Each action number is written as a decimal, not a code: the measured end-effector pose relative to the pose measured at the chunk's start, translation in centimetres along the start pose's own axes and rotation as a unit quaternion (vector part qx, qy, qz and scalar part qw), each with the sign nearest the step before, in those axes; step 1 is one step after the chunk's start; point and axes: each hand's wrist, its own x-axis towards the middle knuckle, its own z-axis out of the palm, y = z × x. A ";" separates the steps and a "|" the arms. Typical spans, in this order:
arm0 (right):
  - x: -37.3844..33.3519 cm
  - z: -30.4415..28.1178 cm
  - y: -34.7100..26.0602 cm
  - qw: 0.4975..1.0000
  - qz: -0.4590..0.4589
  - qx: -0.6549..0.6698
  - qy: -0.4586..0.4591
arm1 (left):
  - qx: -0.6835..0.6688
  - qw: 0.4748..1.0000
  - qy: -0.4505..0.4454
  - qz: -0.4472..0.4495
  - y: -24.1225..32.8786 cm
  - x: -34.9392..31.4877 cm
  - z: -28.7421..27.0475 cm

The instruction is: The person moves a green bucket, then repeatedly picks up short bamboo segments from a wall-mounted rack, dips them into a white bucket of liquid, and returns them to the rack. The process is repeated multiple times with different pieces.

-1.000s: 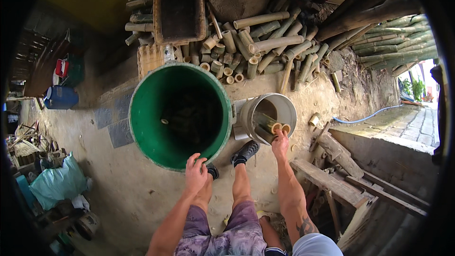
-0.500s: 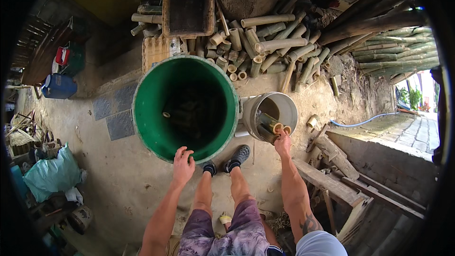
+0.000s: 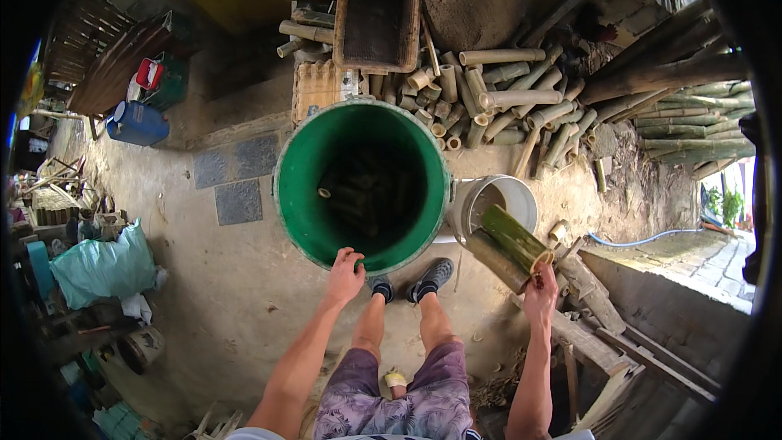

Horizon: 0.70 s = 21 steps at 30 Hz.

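Observation:
Two cut bamboo tubes, one of them green [image 3: 515, 232] and the other browner [image 3: 498, 259], are gripped at their near ends by my right hand [image 3: 540, 297]. They slant up over the near side of a whitish bucket [image 3: 525, 195], whose inside they partly hide. My left hand [image 3: 346, 275] is at the near rim of a large green barrel [image 3: 297, 187], fingers loosely bent and holding nothing. Whether its fingertips touch the rim is hard to tell. Deep in the barrel lie several bamboo pieces [image 3: 366, 195], mostly in shadow.
Beyond the barrel is a heap of cut bamboo [image 3: 513, 98] beside a dark crate [image 3: 377, 24]. A wooden frame [image 3: 586, 338] stands at right, near a low wall [image 3: 652, 293]. A teal sack [image 3: 102, 269] and a blue container [image 3: 137, 124] are at left.
My right hand has drawn the two bamboo tubes up and out of the bucket, toward me and to the right. My left hand stays by the barrel rim. The view has shifted left.

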 end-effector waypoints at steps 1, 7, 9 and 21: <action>-0.6 0.0 -1.9 1.000 -0.003 0.021 -0.019 | 0.002 1.000 -0.003 0.002 -0.2 0.0 0.1; -0.3 9.5 -10.1 0.982 -0.091 0.105 -0.124 | 0.026 0.998 0.017 0.061 -1.3 -0.1 1.1; 1.9 17.1 -11.0 0.976 -0.163 0.061 -0.132 | 0.019 0.998 0.023 0.064 -1.4 -0.2 1.1; 6.9 37.1 -8.0 0.978 -0.113 -0.004 -0.173 | -0.059 0.997 -0.022 0.040 -1.3 -0.1 -0.9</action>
